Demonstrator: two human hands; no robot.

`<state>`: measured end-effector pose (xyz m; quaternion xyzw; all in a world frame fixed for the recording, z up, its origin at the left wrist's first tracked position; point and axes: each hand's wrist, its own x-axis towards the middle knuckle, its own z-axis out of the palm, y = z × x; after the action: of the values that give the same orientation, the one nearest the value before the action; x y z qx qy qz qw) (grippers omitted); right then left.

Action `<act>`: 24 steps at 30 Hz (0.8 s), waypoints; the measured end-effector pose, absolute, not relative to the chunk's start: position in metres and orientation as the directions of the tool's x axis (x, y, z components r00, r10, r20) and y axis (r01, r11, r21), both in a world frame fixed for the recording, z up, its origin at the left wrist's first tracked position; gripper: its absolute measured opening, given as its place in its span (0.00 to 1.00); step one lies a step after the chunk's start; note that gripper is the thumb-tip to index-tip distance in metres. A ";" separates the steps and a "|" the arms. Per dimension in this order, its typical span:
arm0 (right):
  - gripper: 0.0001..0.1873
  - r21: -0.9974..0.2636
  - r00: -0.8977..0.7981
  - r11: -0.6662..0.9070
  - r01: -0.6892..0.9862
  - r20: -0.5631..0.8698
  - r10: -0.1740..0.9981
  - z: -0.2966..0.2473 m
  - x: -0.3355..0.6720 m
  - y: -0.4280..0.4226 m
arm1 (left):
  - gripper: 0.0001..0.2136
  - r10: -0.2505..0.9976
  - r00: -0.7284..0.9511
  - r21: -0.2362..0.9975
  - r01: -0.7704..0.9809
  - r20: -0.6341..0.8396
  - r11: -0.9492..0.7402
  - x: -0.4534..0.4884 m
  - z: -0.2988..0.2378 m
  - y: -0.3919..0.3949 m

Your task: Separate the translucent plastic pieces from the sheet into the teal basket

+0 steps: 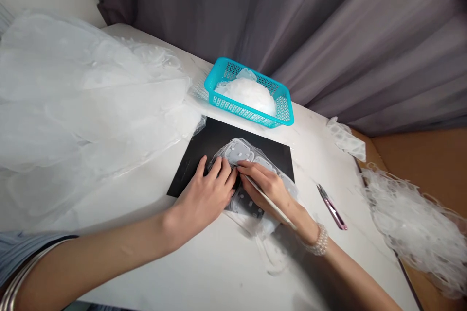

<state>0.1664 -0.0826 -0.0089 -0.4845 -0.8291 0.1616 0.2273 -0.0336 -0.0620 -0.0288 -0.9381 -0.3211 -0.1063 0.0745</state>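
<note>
My left hand (206,187) lies palm down with its fingers spread, pressing on a sheer whitish sheet (239,149) patterned with rounded shapes. Beneath that sheet is a flat black board (222,131) on the white table. In my right hand (268,184) is a slim, pale, stick-like tool (274,208), pinched near its lower end, its tip close to the left fingertips. What kind of tool it is, and its very tip, I cannot make out. A loose part of the sheer material trails over the board's near edge below my right hand.
A turquoise basket (251,115) holding white pieces stands behind the board. Thread snips (332,207) lie to the right. A big pile of translucent white material (91,102) covers the left side. White scraps (412,228) hang over the right table edge; a grey curtain (219,9) closes off the back.
</note>
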 end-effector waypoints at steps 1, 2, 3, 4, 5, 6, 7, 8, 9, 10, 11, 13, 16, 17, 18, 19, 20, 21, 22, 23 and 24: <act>0.15 -0.500 -0.420 0.464 0.731 0.206 0.884 -0.007 0.165 -0.081 | 0.19 0.591 0.767 -0.065 0.622 0.251 -0.780 -0.033 -0.030 -0.062; 0.14 -0.510 -0.412 0.452 0.732 0.197 0.890 -0.006 0.164 -0.078 | 0.19 0.596 0.763 -0.062 0.627 0.252 -0.777 -0.033 -0.032 -0.062; 0.14 -0.516 -0.405 0.447 0.731 0.198 0.892 -0.006 0.163 -0.076 | 0.19 0.600 0.758 -0.063 0.632 0.255 -0.772 -0.033 -0.034 -0.063; 0.13 -0.516 -0.405 0.453 0.727 0.212 0.890 -0.008 0.163 -0.074 | 0.19 0.603 0.755 -0.069 0.637 0.258 -0.768 -0.033 -0.036 -0.063; 0.13 -0.511 -0.412 0.469 0.721 0.229 0.882 -0.010 0.163 -0.072 | 0.19 0.604 0.753 -0.078 0.640 0.262 -0.764 -0.033 -0.037 -0.064; 0.14 -0.503 -0.424 0.485 0.715 0.240 0.873 -0.013 0.163 -0.070 | 0.19 0.602 0.754 -0.091 0.641 0.264 -0.762 -0.033 -0.039 -0.064; 0.14 -0.493 -0.437 0.500 0.712 0.246 0.865 -0.016 0.163 -0.069 | 0.20 0.598 0.757 -0.105 0.639 0.265 -0.762 -0.033 -0.040 -0.065; 0.15 -0.482 -0.450 0.509 0.713 0.242 0.860 -0.019 0.163 -0.069 | 0.20 0.591 0.763 -0.119 0.633 0.263 -0.765 -0.033 -0.042 -0.065; 0.16 -0.473 -0.462 0.515 0.715 0.233 0.856 -0.020 0.164 -0.068 | 0.20 0.584 0.769 -0.132 0.627 0.261 -0.767 -0.033 -0.043 -0.065; 0.17 -0.469 -0.473 0.518 0.715 0.222 0.853 -0.021 0.164 -0.068 | 0.20 0.579 0.775 -0.143 0.622 0.253 -0.770 -0.033 -0.044 -0.065; 0.18 -0.477 -0.483 0.523 0.706 0.214 0.849 -0.020 0.164 -0.066 | 0.21 0.576 0.780 -0.153 0.617 0.245 -0.772 -0.033 -0.045 -0.065; 0.19 -0.546 -0.488 0.515 0.661 0.208 0.848 -0.015 0.167 -0.060 | 0.23 0.571 0.789 -0.163 0.609 0.228 -0.776 -0.033 -0.046 -0.064; 0.12 -0.782 -0.281 0.288 0.553 0.150 0.948 -0.009 0.186 -0.043 | 0.27 0.566 0.800 -0.174 0.598 0.200 -0.783 -0.033 -0.045 -0.063; 0.09 -0.849 -0.154 0.172 0.500 0.108 0.982 -0.007 0.197 -0.036 | 0.27 0.565 0.802 -0.177 0.595 0.193 -0.784 -0.033 -0.044 -0.063; 0.07 -0.895 -0.021 0.068 0.441 0.065 0.998 -0.005 0.211 -0.030 | 0.28 0.566 0.803 -0.181 0.594 0.186 -0.783 -0.033 -0.043 -0.063; 0.06 -0.921 0.094 0.001 0.388 0.041 0.995 -0.003 0.228 -0.025 | 0.27 0.567 0.803 -0.185 0.595 0.182 -0.782 -0.033 -0.042 -0.063; 0.06 -0.934 0.174 -0.018 0.357 0.048 0.984 0.000 0.246 -0.022 | 0.27 0.569 0.802 -0.187 0.596 0.180 -0.781 -0.033 -0.041 -0.064; 0.05 -0.944 0.243 -0.016 0.329 0.068 0.968 0.004 0.265 -0.020 | 0.27 0.570 0.802 -0.189 0.597 0.178 -0.780 -0.033 -0.040 -0.064; 0.04 -0.955 0.303 -0.016 0.296 0.078 0.950 0.009 0.283 -0.021 | 0.27 0.570 0.803 -0.190 0.596 0.174 -0.780 -0.033 -0.039 -0.065; 0.03 -0.964 0.346 -0.024 0.264 0.071 0.936 0.015 0.299 -0.025 | 0.27 0.569 0.805 -0.189 0.593 0.170 -0.783 -0.033 -0.038 -0.065; 0.03 -0.972 0.378 -0.035 0.232 0.057 0.924 0.021 0.312 -0.030 | 0.26 0.568 0.806 -0.184 0.591 0.167 -0.785 -0.033 -0.037 -0.065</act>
<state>0.3122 -0.0298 0.0209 -0.6404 -0.4511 0.3276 0.5283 -0.0330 -0.0653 -0.0367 -0.9434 -0.3070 -0.0516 0.1140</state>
